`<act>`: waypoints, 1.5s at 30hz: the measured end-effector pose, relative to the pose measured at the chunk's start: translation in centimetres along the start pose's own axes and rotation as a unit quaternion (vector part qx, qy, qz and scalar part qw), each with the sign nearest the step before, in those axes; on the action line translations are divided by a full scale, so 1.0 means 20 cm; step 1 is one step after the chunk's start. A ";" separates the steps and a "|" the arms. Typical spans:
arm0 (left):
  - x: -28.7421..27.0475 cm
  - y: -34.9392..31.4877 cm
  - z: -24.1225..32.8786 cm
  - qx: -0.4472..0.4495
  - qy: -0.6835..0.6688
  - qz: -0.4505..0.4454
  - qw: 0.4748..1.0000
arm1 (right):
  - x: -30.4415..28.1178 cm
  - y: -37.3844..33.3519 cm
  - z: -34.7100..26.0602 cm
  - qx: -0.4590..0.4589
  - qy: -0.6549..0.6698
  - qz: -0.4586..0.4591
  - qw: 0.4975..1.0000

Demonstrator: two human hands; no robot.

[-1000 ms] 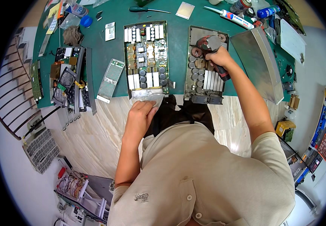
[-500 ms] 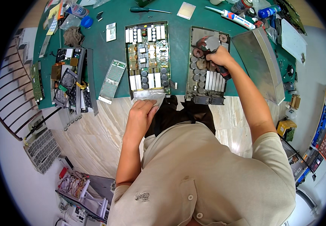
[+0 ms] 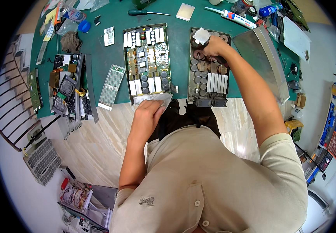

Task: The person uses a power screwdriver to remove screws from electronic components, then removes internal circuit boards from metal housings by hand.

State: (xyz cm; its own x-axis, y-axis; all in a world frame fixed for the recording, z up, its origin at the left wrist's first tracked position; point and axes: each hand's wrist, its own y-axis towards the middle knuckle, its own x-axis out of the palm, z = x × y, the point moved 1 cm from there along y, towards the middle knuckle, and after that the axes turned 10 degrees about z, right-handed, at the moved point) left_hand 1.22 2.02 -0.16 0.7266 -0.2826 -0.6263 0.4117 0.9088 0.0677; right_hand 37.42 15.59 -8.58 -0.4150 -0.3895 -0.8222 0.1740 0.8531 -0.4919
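My left hand (image 3: 147, 116) is closed on a clear plastic bag (image 3: 163, 98) at the near edge of the bench, just below an open power-supply unit (image 3: 146, 58) crowded with white blocks, coils and round capacitors. My right hand (image 3: 215, 47) grips a cordless drill (image 3: 202, 36), mostly covered by my fingers. It is held over the far part of a second, dustier open unit (image 3: 216, 83). Whether the drill's tip touches anything is hidden.
A perforated metal panel (image 3: 112, 87) lies left of the middle unit. Further left stands another opened unit with a fan (image 3: 65, 91). A large bent metal cover (image 3: 263, 64) leans at the right. Along the back are a screwdriver (image 3: 142, 13) and a sealant tube (image 3: 238, 18).
My right hand has moved the drill toward the far end of the right unit and turned it. My left hand stays with the bag. The whole view has shifted slightly.
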 end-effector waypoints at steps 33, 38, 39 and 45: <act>-0.05 -0.04 -0.02 0.008 -0.008 0.011 1.000 | 0.18 -0.16 0.06 0.155 0.220 0.051 0.962; -0.06 -0.05 -0.01 0.008 -0.014 0.013 1.000 | 0.23 -0.17 0.11 0.145 0.239 0.075 0.957; -0.06 -0.06 -0.02 0.008 -0.013 0.014 1.000 | 0.23 -0.18 0.11 0.144 0.239 0.081 0.957; -0.06 -0.07 -0.03 0.002 -0.016 0.014 1.000 | 0.23 -0.23 0.14 0.152 0.234 0.064 0.958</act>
State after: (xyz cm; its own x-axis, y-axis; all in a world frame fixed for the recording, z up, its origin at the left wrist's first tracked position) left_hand -0.59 1.29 0.00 0.7549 -0.2662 -0.5994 0.3925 0.9156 0.0877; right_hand 37.13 8.96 -10.94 -0.7161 -0.0288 -0.6975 0.4725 0.7155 -0.5146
